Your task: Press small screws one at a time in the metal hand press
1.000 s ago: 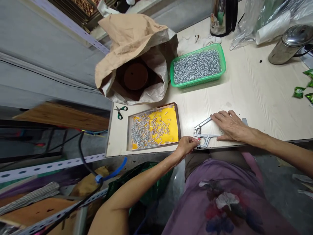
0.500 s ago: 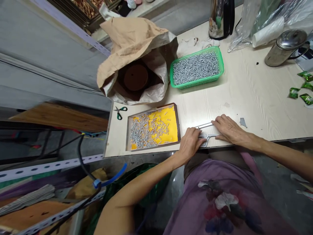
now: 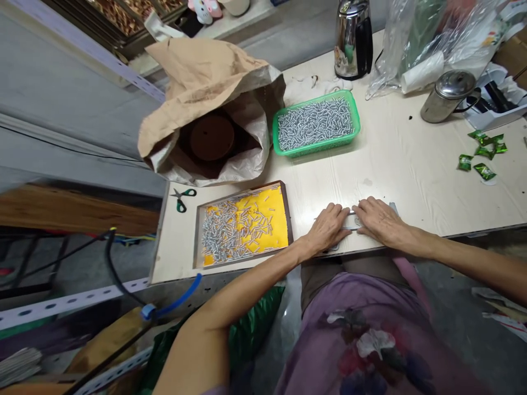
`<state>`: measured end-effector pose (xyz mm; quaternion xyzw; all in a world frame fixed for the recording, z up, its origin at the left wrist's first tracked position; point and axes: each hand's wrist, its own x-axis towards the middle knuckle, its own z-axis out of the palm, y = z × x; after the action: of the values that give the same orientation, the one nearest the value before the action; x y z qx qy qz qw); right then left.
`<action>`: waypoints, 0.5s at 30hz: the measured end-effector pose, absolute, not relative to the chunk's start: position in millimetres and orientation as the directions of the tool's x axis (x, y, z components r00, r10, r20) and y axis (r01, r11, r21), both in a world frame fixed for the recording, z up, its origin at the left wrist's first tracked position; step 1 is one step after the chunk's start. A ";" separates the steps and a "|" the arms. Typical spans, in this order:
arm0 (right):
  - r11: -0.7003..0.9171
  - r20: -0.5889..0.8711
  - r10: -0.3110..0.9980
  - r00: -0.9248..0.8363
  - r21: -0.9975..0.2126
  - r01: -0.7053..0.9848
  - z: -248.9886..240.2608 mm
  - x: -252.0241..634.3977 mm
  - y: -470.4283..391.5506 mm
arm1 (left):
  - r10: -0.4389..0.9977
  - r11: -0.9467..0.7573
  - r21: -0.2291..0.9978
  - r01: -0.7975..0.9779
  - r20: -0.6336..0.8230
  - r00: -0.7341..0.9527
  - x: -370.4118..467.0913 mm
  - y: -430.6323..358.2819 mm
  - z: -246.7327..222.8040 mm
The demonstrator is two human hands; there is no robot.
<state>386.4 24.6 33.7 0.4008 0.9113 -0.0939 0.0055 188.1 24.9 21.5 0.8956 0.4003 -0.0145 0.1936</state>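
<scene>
Both hands lie flat, fingers together, on the pliers [image 3: 349, 222] at lower centre of the frame: left hand [image 3: 327, 230] on the head, right hand [image 3: 379, 222] on the handles. Mostly hidden, the pliers' long axis runs left-right along the table [image 3: 411, 164] edge, just right of the tray [image 3: 290, 219].

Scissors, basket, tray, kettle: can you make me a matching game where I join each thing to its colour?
Things:
1. scissors
2. basket full of small metal parts
3. tray with small metal parts scattered in it
4. kettle

Colours:
A. yellow inside
B. shiny silver with a black handle
C. green and black handles
D. green all over

Right pairs: 1-C, 2-D, 3-A, 4-B.

The left hand and the right hand lie on a metal hand tool, right of the tray.
</scene>
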 end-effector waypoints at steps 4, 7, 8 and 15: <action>0.684 -0.107 0.715 -0.691 -0.097 0.723 34.1 377.0 37.2 | 0.767 -0.547 0.341 0.764 -0.162 0.621 188.4 34.0 18.6; 0.697 -0.144 0.704 -0.695 -0.047 0.715 31.9 372.7 44.2 | 0.805 -0.498 0.352 0.792 -0.150 0.573 188.3 35.9 16.0; 0.699 -0.149 0.702 -0.696 -0.041 0.714 30.7 372.2 45.6 | 0.811 -0.491 0.355 0.796 -0.148 0.566 188.6 35.5 15.5; 0.724 -0.089 0.679 -0.729 -0.087 0.684 17.5 373.9 46.9 | 0.825 -0.470 0.360 0.806 -0.145 0.546 191.0 35.1 13.2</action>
<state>373.9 46.9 17.5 0.3671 0.9281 -0.0570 0.0255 191.0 35.1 13.2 0.8570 0.4758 0.0242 0.1963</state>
